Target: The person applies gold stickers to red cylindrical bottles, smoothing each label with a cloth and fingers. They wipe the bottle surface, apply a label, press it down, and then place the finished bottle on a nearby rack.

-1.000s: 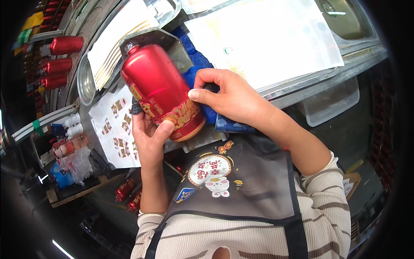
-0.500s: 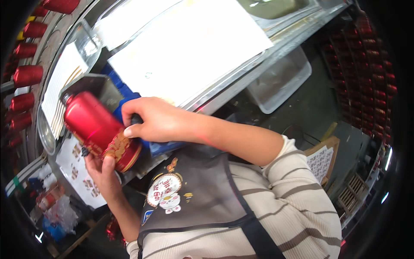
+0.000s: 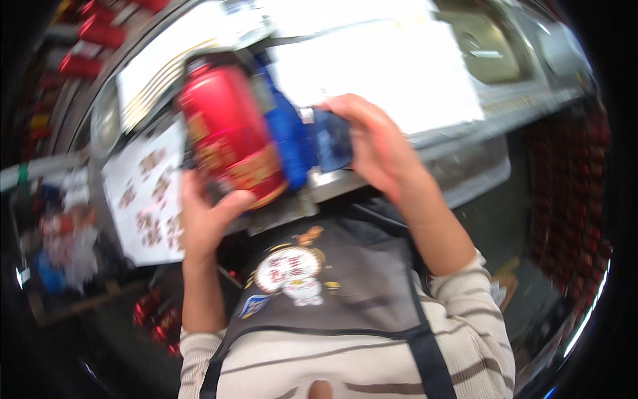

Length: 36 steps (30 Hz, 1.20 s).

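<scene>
A glossy red bottle (image 3: 229, 120) with gold decoration lies on its side in a metal holder, its neck pointing away from me. My left hand (image 3: 207, 209) curls at its near left end, thumb against the lower rim; some fingers are hidden behind the bottle. To the right of the bottle runs a bright blue part (image 3: 286, 133) of the holder. My right hand (image 3: 379, 143) is closed round a dark blue block-like piece (image 3: 331, 141) just beside that part. Motion blur hides what kind of piece it is.
White sheets (image 3: 379, 73) cover the metal bench beyond my hands, with a metal basin (image 3: 488, 43) at far right. A sheet of gold-brown decals (image 3: 149, 193) lies left. Red bottles stand on racks (image 3: 100, 33) at far left and are stacked (image 3: 568, 199) at right. A clear tub (image 3: 472, 169) sits below the bench.
The view has turned and shifted. My right hand has moved from the bottle's label to the dark blue piece right of it. My left hand stays at the bottle's near end.
</scene>
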{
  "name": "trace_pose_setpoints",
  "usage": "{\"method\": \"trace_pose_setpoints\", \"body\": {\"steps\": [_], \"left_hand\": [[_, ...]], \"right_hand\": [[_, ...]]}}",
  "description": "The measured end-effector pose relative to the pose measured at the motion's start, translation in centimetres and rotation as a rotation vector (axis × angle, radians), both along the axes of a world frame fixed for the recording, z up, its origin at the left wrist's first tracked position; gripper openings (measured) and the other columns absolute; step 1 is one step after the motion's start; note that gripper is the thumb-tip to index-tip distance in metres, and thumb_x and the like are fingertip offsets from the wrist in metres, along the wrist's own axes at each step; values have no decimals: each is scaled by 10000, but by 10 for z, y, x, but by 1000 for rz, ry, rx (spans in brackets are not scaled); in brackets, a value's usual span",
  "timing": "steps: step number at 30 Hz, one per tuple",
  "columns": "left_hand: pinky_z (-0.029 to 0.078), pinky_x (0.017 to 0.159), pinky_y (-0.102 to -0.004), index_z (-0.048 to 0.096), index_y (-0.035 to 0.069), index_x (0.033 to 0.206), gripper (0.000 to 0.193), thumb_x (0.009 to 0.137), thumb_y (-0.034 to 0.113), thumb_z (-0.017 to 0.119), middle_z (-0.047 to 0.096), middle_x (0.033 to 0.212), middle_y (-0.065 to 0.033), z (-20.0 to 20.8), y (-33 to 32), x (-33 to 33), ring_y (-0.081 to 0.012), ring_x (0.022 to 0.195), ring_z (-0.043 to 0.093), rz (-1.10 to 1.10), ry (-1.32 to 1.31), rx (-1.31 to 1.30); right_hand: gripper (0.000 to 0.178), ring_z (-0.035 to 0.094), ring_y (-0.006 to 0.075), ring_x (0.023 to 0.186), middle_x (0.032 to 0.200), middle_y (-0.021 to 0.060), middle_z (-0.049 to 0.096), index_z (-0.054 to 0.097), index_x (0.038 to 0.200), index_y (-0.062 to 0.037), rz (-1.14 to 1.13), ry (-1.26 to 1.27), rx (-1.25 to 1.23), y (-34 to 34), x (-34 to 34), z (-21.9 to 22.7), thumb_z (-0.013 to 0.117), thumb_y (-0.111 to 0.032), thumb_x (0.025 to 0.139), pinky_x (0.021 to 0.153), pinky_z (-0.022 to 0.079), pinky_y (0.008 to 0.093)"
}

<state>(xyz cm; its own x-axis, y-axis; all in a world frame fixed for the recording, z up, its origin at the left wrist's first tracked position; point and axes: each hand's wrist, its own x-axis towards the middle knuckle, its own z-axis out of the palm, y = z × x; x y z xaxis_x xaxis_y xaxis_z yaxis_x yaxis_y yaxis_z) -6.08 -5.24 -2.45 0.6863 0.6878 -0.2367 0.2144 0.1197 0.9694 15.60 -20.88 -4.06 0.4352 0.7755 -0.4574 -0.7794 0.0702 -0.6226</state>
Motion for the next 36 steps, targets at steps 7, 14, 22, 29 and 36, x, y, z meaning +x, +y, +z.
{"method": "trace_pose_setpoints", "body": {"steps": [7,14,22,29,36], "left_hand": [[325,1162,-461,412,11,1435,1103,530,266,989,540,1336,-204,-6,0,-9,-346,1351,443,-129,115,245],[22,1222,-556,451,29,1393,977,588,316,924,634,1263,-155,-14,-4,-3,-372,1361,429,-133,130,460],[-9,1218,-586,490,9,1343,919,590,330,907,602,1305,-180,-13,2,-8,-363,1357,454,-184,171,517],[20,1172,-652,564,21,1331,884,600,374,913,550,1370,-234,5,-13,-4,-366,1472,313,-88,186,1054],[26,1164,-662,599,38,1320,795,655,364,889,532,1421,-204,-8,-19,-2,-390,1450,348,-2,117,1025]], "right_hand": [[287,642,306,942,979,179,605,571,1102,0,165,-1267,13,26,-72,46,671,-4,833,802,521,379],[162,609,150,870,935,84,643,617,1054,3,-24,-851,-236,16,-62,6,666,-82,924,784,501,312],[153,574,101,840,911,48,624,610,1064,0,-92,-891,-345,10,-65,21,657,-43,924,761,486,256],[240,579,112,894,951,43,618,602,1092,-8,-185,-977,-276,11,-70,13,729,-49,893,790,484,249],[386,613,266,781,904,112,661,727,1027,-56,-119,-1769,41,11,-91,25,819,84,680,703,492,332]]}}
